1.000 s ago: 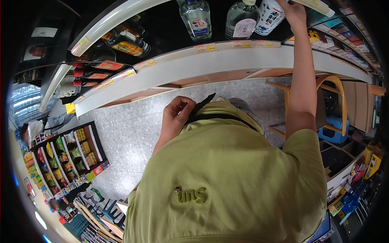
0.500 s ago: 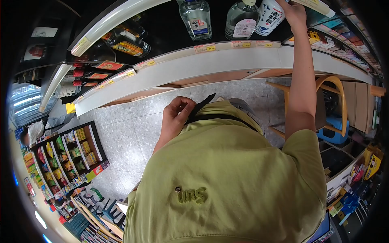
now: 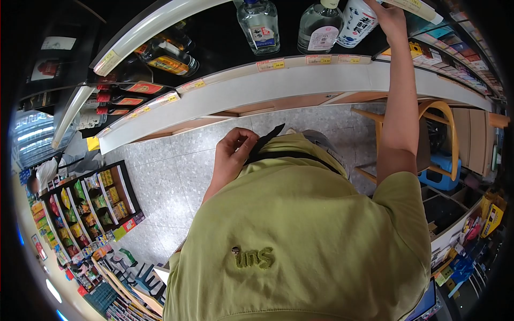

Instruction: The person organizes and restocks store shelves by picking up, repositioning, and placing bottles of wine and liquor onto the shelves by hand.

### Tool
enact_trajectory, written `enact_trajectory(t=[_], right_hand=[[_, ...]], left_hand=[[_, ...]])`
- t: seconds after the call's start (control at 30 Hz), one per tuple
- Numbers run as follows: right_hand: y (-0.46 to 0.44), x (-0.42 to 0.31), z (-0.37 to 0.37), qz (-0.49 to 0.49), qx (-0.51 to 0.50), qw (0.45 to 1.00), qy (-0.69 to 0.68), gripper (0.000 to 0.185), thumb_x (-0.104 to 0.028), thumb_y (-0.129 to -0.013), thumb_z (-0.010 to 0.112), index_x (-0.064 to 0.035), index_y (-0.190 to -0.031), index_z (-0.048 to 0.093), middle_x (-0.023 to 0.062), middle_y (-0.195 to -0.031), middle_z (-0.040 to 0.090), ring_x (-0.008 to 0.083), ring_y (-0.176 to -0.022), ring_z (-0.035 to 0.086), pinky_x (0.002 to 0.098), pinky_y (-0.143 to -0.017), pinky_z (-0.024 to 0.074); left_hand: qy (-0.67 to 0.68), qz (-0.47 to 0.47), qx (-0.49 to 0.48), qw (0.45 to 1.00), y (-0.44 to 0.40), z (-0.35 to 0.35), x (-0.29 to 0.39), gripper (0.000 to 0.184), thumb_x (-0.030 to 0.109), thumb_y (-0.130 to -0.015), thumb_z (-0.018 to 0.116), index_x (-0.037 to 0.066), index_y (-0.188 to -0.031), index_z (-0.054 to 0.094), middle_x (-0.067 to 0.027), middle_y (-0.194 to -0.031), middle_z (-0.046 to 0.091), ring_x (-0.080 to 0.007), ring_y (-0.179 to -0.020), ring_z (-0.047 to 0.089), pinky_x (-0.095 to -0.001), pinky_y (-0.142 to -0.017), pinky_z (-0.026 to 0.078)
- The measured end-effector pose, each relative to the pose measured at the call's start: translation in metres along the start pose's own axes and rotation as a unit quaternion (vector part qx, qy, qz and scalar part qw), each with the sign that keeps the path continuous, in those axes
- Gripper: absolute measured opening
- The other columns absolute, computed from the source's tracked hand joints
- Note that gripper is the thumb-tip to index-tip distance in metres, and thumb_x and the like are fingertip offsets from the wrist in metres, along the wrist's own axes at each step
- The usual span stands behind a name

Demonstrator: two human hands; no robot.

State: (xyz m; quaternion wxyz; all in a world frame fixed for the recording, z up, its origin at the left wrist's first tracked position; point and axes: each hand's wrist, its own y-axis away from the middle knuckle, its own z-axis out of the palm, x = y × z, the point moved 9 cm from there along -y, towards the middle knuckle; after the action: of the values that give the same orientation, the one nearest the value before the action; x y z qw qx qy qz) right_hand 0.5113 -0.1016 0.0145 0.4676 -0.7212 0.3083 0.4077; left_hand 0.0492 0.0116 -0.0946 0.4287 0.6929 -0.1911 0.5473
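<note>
White bottle: it stands on the black shelf, at the right end of the front row; the white bottle [image 3: 354, 24] looks slanted, though the wide lens bends the view, so its true tilt is uncertain.
Right hand: the right hand [image 3: 394, 24] touches the bottle's upper part; its fingers bend there but run past the top edge, so I cannot tell how firmly they close.
Left hand: the left hand [image 3: 227, 158] is loosely curled near the waist, fingers drawn in beside a black strap [image 3: 267, 139]; whether they pinch it is unclear.
Weight and feel: probably rigid and fairly heavy if full, with a smooth, glossy wall that could slip in dry or damp fingers; likely breakable if knocked.
Best hold: around the upper body just under the neck, fingers wrapped and thumb opposite, keeping the base controlled.
In the way: a round clear bottle [image 3: 320, 27] sits close against its left side, and a pale strip [image 3: 416, 7] lies near the wrist; the raised price rail [image 3: 292, 62] edges the shelf front.
Other bottles: a square clear bottle [image 3: 258, 27] stands further left, and dark bottles [image 3: 168, 59] beyond it.
Floor side: a wooden chair [image 3: 454, 134] is under the right arm, near a blue stool [image 3: 441, 179]; a snack rack [image 3: 128, 187] is at far left.
</note>
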Motion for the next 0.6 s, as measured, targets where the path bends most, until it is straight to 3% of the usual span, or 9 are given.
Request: enact_trajectory(t=[0.33, 0.4, 0.5, 0.6], right_hand=[[-0.011, 0.013, -0.002, 0.063, -0.086, 0.994, -0.039, 0.049, -0.015, -0.084, 0.075, 0.0072, -0.124, 0.058, 0.0154, -0.124, 0.063, 0.0243, -0.114, 0.059, 0.0331, -0.098, 0.044], [-0.014, 0.015, -0.004, 0.016, -0.078, 0.997, 0.014, 0.05, -0.017, -0.086, 0.074, 0.0079, -0.126, 0.057, 0.016, -0.125, 0.062, 0.0251, -0.116, 0.058, 0.0331, -0.1, 0.0433], [-0.004, 0.001, 0.002, -0.005, -0.029, 1.0, -0.011, 0.049, -0.017, -0.088, 0.071, 0.0084, -0.127, 0.055, 0.0176, -0.127, 0.062, 0.0255, -0.118, 0.057, 0.0334, -0.101, 0.0427], [0.0, 0.015, -0.001, 0.039, 0.01, 0.999, 0.032, 0.048, -0.017, -0.09, 0.068, 0.0087, -0.128, 0.054, 0.0185, -0.127, 0.062, 0.026, -0.119, 0.057, 0.0337, -0.101, 0.0425]], left_hand=[[-0.007, 0.002, 0.003, 1.0, 0.001, -0.001, 0.002, 0.01, 0.008, -0.095, 0.061, -0.001, -0.099, 0.063, -0.0037, -0.09, 0.066, -0.0092, -0.082, 0.058, -0.0239, -0.074, 0.047], [-0.009, 0.002, 0.005, 1.0, 0.0, -0.002, -0.001, 0.01, 0.008, -0.095, 0.061, -0.001, -0.099, 0.063, -0.0037, -0.09, 0.066, -0.0091, -0.082, 0.058, -0.024, -0.074, 0.047], [-0.013, -0.001, 0.01, 1.0, 0.001, -0.003, 0.002, 0.01, 0.008, -0.095, 0.061, -0.001, -0.098, 0.063, -0.0039, -0.09, 0.066, -0.0092, -0.082, 0.058, -0.0241, -0.074, 0.047], [-0.018, -0.006, 0.01, 1.0, 0.0, -0.002, 0.002, 0.011, 0.009, -0.095, 0.061, -0.001, -0.098, 0.063, -0.004, -0.09, 0.066, -0.0093, -0.082, 0.058, -0.0244, -0.074, 0.047]])
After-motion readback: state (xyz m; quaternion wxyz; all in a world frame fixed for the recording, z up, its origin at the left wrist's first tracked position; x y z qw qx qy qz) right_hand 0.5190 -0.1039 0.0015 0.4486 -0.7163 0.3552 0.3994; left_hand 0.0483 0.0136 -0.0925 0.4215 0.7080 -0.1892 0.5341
